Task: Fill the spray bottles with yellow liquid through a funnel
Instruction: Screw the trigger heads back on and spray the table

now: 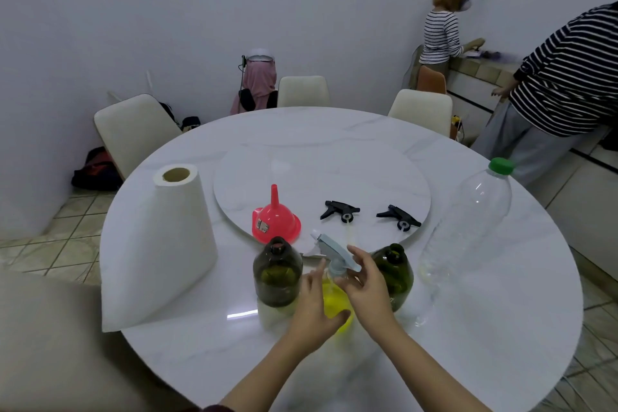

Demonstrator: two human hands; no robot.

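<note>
A clear spray bottle (pixel 334 303) holding yellow liquid stands near the table's front edge, with a pale blue spray head (pixel 336 249) on top. My left hand (pixel 314 308) wraps around the bottle's body. My right hand (pixel 366 284) grips its neck just under the spray head. Two dark green bottles without caps flank it, one on the left (pixel 277 273) and one on the right (pixel 398 273). A red funnel (pixel 277 219) rests upside down behind them. Two black spray heads (pixel 339 210) (pixel 399 217) lie loose on the turntable.
A round white marble table (pixel 234 344) carries a raised turntable (pixel 321 170). A paper towel roll (pixel 164 244) stands at the left, a tall clear plastic bottle with a green cap (pixel 475 221) at the right. Chairs ring the table; two people stand at the far right counter.
</note>
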